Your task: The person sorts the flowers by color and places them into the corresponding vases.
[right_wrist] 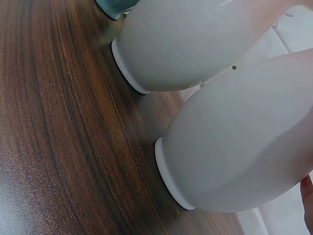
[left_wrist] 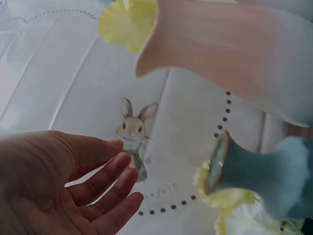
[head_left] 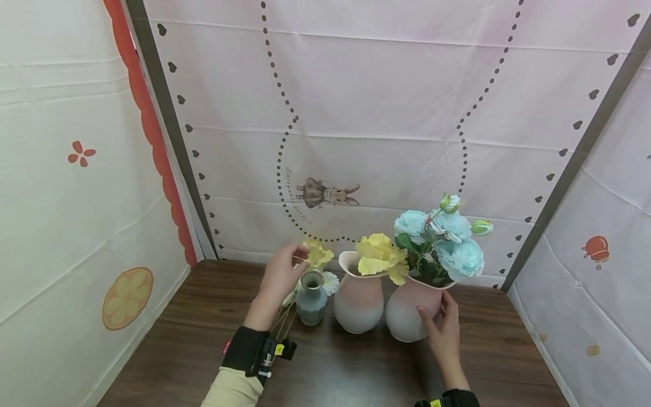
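Note:
My left hand (head_left: 281,278) hovers just left of the small blue vase (head_left: 311,302), close to a yellow flower (head_left: 317,253) that lies behind it with a white flower (head_left: 330,282). In the left wrist view its fingers (left_wrist: 115,171) are loosely bent, with nothing between them and the thumb. My right hand (head_left: 443,333) grips the right pink-and-white vase (head_left: 407,316), thumb on the front and fingers round the side under the rim. Light-blue flowers (head_left: 458,257) with green leaves stand in that vase. Beside it, the middle pink-and-white vase (head_left: 358,308) holds a yellow flower (head_left: 376,254).
All three vases stand upright in a row on the dark wooden table (head_left: 335,373). Thin stems (head_left: 285,323) lie under the left forearm. A white cloth wall with a printed rabbit (head_left: 325,193) rises behind, and more cloth walls flank the table.

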`<move>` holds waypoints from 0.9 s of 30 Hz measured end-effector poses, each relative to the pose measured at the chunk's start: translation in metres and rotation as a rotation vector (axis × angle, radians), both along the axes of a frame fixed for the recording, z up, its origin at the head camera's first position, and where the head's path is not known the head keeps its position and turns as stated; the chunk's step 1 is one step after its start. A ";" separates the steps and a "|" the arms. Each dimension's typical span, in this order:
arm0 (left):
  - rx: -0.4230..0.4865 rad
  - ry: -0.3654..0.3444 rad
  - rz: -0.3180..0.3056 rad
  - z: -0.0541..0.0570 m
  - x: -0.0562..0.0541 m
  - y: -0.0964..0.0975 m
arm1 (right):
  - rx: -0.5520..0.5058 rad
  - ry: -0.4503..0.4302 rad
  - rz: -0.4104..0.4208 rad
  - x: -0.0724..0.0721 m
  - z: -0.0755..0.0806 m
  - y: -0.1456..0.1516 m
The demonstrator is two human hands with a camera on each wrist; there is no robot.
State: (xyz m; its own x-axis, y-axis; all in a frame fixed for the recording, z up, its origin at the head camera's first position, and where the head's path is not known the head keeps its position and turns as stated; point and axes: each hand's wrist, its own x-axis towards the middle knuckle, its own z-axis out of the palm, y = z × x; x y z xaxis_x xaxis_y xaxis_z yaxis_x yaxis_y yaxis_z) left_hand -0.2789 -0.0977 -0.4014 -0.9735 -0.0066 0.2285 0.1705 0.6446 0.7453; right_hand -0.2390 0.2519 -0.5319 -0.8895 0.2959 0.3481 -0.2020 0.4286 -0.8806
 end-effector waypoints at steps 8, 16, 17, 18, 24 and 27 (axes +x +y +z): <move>-0.043 -0.016 0.043 -0.020 0.000 -0.013 | 0.001 -0.005 0.002 0.000 0.000 0.000; -0.061 -0.056 0.074 -0.036 0.001 -0.021 | 0.002 -0.008 0.002 -0.001 0.000 0.001; -0.061 -0.063 0.077 -0.038 0.001 -0.022 | 0.001 -0.008 0.001 -0.001 0.000 0.001; -0.063 -0.069 0.079 -0.040 0.001 -0.023 | 0.002 -0.006 0.000 -0.001 0.000 0.001; -0.074 -0.122 0.099 -0.052 0.002 -0.029 | 0.006 -0.010 0.001 -0.001 0.000 0.001; -0.075 -0.158 0.114 -0.058 0.003 -0.033 | 0.006 -0.013 0.003 -0.001 0.000 0.000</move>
